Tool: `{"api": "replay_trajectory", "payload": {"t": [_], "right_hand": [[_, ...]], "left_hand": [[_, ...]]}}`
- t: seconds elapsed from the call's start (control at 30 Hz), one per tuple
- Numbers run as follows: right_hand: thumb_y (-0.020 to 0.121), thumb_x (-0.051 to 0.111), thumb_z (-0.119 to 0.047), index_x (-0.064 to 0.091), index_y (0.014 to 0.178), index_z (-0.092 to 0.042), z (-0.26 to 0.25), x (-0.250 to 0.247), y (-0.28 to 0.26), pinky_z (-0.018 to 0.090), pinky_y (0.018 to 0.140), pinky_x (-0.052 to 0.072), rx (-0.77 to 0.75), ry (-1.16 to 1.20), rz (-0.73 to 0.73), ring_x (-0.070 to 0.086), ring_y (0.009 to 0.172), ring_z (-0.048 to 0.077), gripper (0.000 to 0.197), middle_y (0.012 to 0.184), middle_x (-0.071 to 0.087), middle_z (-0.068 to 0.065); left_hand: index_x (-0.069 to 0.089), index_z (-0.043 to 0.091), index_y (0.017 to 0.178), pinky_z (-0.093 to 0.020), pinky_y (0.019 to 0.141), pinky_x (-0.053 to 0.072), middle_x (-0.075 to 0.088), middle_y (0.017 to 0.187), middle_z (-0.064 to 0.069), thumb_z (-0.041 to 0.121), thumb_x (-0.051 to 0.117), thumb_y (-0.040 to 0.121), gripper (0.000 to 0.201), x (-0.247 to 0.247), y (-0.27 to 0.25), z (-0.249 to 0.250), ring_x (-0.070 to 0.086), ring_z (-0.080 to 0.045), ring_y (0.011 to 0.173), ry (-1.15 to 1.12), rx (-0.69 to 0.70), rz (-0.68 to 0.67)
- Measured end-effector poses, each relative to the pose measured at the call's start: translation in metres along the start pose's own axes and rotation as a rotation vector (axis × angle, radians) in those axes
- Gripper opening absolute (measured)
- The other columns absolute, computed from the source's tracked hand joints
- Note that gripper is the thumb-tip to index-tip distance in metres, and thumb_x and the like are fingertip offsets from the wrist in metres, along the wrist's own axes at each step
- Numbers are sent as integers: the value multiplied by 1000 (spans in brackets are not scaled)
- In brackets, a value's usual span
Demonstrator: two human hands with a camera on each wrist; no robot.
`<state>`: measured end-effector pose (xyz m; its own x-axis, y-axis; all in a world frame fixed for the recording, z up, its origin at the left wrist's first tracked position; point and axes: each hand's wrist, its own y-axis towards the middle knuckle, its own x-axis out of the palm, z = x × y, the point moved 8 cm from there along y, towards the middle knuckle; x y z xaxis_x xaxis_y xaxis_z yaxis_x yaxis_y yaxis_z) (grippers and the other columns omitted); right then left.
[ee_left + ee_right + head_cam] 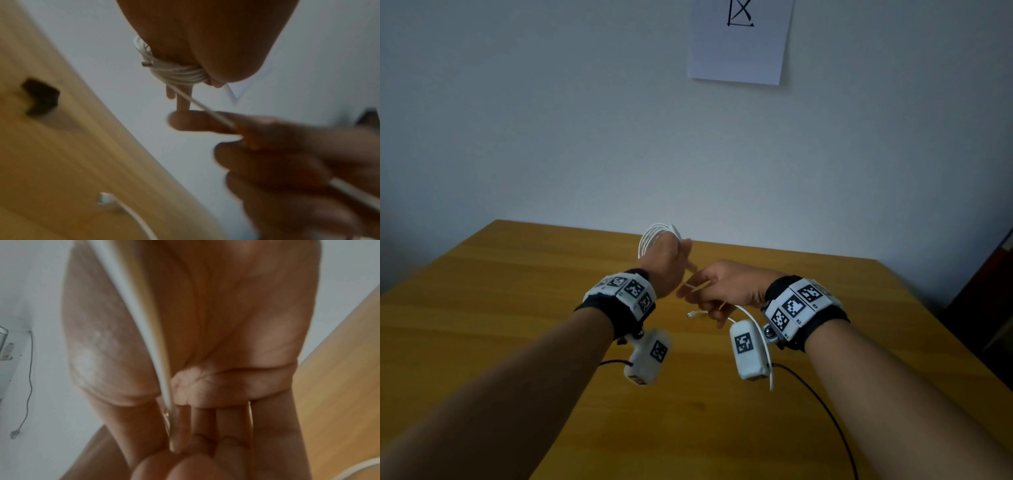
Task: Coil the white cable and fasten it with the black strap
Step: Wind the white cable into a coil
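Observation:
The white cable (656, 235) is wound in several loops around my left hand (666, 263), raised above the wooden table (517, 308). In the left wrist view the coil (180, 73) sits around the fingers (183, 102) under the thumb, with one plug (147, 63) sticking out. A taut strand (205, 110) runs to my right hand (719, 287), which pinches it between thumb and fingers. The cable (144, 321) crosses that palm. Its free end (690, 315) hangs just below the right hand. The black strap (40, 97) lies on the table, seen only in the left wrist view.
A paper sheet (739, 44) with a black mark hangs on the wall behind the table. Black cords (825, 411) from the wrist cameras trail over the near table. A dark piece of furniture (989, 291) stands at the right edge.

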<state>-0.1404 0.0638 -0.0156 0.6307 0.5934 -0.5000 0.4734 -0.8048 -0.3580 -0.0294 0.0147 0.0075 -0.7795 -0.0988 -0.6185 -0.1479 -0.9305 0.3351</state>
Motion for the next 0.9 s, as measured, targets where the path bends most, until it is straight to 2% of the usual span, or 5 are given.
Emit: {"api": "replay_trajectory", "payload": {"t": [0.17,0.37,0.5,0.73,0.9], "right_hand": [[98,68,-35,70,122,-4,7,-4,-3,39,72,58,25,-45,16,55,48,14,40,51,48,-6],[84,49,-80,75,102,-13,8,-17,-7,36,65,58,-46,-247,181,58,43,16,74,52,57,2],[79,25,-84,76,95,-10,4,-50,-13,29,50,54,-167,-57,481,55,40,12,92,52,55,3],[93,21,-80,76,80,-16,21,-94,-26,45,63,65,-83,-163,801,62,46,21,86,47,58,0],[100,26,-71,75,97,-9,27,-78,-21,40,62,64,-23,119,556,72,61,26,79,69,70,10]], "left_hand": [[40,17,76,-40,69,47,57,80,-4,41,33,99,33,9,-8,-3,57,-30,76,431,76,-61],[32,15,58,-30,54,28,39,63,0,36,40,97,45,-1,-14,22,37,-15,57,268,269,-32],[38,13,54,-30,51,25,33,50,-2,49,41,97,56,9,-18,16,28,-16,45,82,131,-232],[45,13,48,-29,50,28,37,43,-1,57,53,85,57,19,-29,26,30,-18,42,-106,56,-429],[34,18,46,-27,48,27,31,44,1,75,41,84,69,23,-21,16,27,-17,41,214,8,-345]]}}
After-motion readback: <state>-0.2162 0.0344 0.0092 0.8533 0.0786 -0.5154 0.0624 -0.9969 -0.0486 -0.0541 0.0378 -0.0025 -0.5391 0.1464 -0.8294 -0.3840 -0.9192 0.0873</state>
